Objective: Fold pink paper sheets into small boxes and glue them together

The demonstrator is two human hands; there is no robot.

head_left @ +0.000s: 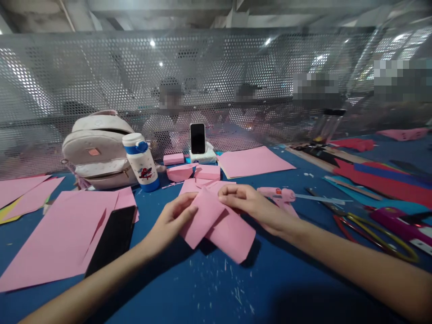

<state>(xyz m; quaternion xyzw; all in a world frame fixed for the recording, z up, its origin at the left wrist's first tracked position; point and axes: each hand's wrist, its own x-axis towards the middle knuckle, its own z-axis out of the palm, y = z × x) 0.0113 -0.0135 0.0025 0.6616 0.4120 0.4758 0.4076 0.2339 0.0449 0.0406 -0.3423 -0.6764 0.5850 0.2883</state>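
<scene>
Both my hands hold a folded piece of pink paper (219, 227) just above the blue table (202, 288). My left hand (173, 218) pinches its left edge with fingers closed. Along the paper's upper right edge, my right hand (251, 204) grips with curled fingers. The paper is bent into overlapping flaps. Behind it lie several small folded pink pieces (202, 173).
Pink sheets (60, 234) and a black phone (111, 240) lie at left. A white bottle (141, 162) and a pale backpack (97, 148) stand behind. An upright phone (197, 138) leans on a stand. Pink glue gun (280, 195), scissors (367, 229), red and blue paper at right. A perforated metal screen (101, 76) backs the table.
</scene>
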